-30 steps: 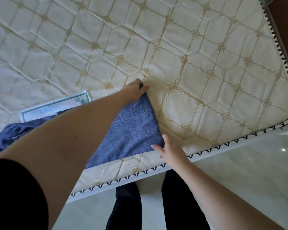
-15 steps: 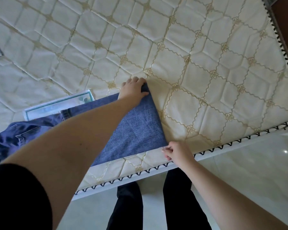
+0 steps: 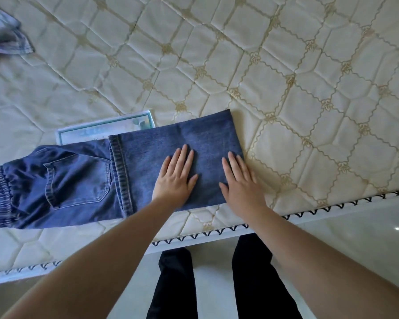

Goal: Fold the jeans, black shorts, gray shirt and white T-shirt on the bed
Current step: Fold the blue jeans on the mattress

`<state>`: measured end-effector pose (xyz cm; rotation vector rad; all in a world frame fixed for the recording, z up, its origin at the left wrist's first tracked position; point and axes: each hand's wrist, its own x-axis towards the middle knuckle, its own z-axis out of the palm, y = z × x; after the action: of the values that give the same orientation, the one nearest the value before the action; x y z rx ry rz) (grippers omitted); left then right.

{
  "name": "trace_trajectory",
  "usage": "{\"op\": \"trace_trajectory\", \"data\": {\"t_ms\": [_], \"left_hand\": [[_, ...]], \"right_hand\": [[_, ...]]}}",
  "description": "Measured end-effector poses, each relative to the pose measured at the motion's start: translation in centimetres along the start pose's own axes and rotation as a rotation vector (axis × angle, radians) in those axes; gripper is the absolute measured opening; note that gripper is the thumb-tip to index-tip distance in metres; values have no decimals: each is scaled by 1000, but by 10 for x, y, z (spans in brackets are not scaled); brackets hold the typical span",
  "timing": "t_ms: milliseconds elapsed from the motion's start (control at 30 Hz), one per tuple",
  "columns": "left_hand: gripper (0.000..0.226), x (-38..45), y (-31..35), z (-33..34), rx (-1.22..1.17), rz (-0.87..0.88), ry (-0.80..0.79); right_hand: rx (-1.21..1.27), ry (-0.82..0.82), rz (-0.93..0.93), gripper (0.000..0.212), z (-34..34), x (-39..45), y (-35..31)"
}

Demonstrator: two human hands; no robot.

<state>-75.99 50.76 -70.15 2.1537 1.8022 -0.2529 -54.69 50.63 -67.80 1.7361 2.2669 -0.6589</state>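
Denim, blue: the jeans [image 3: 115,176] lie flat at the near edge of the bed [image 3: 286,65], lower centre of the frame, legs doubled back leftward so the hems sit over the seat.
Fingers, left: straight, close together, thumb splayed; palm down on the folded leg panel.
Fingers, right: straight, slightly fanned, thumb out; palm down beside the fold at the panel's right edge.
Left hand [image 3: 176,176]: presses the cloth flat at frame centre; pinches nothing.
Right hand [image 3: 240,180]: presses just right of the left hand, apart from it, heel near the panel's lower edge.
Waistband: elastic, gathered, at far left of the frame; back pocket faces up between it and the hems.
Handling (judgement): denim looks thick and fairly stiff, moderately heavy, not slippery; should hold a crease once pressed, and the layered fold will be bulky.
Hold (judgement): for a further fold, take the fold's two right corners, or the waistband end, one hand per corner.
Paper sheet [image 3: 104,130]: teal-bordered, partly under the jeans' upper edge.
Other garment [image 3: 7,35]: pale, blurred, upper left corner; type unclear.
Stage (judgement): jeans partly folded; shorts and shirts not identifiable in view.
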Motion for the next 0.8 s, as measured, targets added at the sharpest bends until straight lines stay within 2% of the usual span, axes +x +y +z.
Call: {"op": "trace_trajectory", "data": {"t_ms": [200,300,433,667,800], "left_hand": [[62,-23,-21,-9,-22,-31,-56],[55,-39,-45,-21,-210,-85,-48],[48,-66,-93,-41,-352,-160,61],[51,-128,-172,-46,-456,-351,107],[54,-152,-212,-44,-497,-430,165]], "right_hand": [[33,45,8,57,-23,6,-43],[157,38,-41,50,-35,16,-79],[475,-58,-37,48,-39,35,-134],[1223,-283,265,43,-33,57,-232],[1414,-344,351,38,-32,67,-260]]}}
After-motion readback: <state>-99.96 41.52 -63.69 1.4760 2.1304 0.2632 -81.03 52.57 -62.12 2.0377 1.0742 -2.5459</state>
